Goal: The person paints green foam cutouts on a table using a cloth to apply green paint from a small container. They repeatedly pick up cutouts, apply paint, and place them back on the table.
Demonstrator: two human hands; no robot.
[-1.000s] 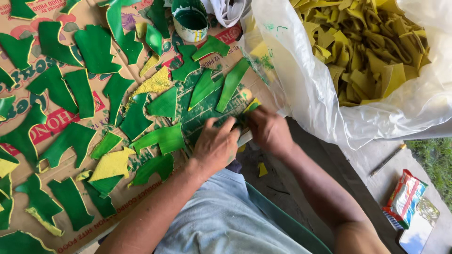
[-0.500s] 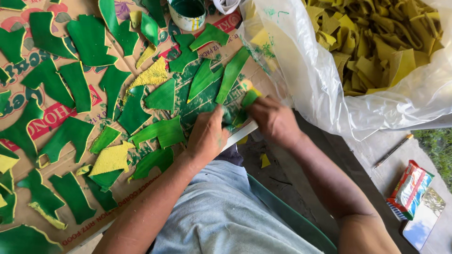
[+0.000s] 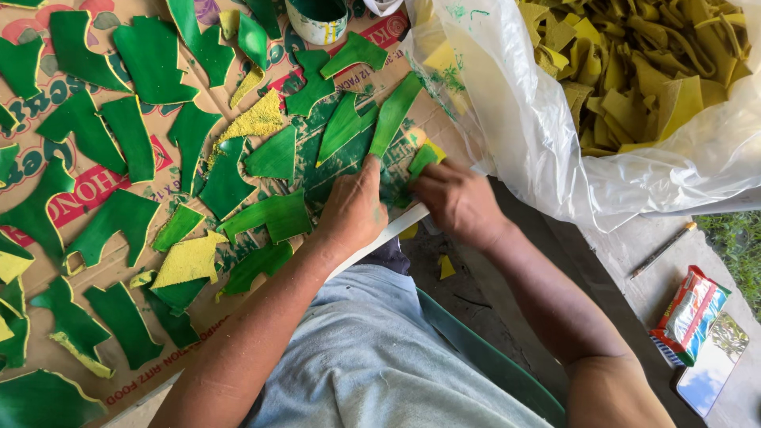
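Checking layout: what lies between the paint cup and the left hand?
In the head view, green-painted pieces on cardboard lie between cup and left hand.

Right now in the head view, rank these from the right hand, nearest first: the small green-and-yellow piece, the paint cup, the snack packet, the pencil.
1. Small green-and-yellow piece: at the fingertips of the right hand.
2. Pencil: on the concrete to the hand's right.
3. Paint cup: top edge, on the cardboard.
4. Snack packet: far lower right.

Pencil and cup are nearly level; that order is loose.
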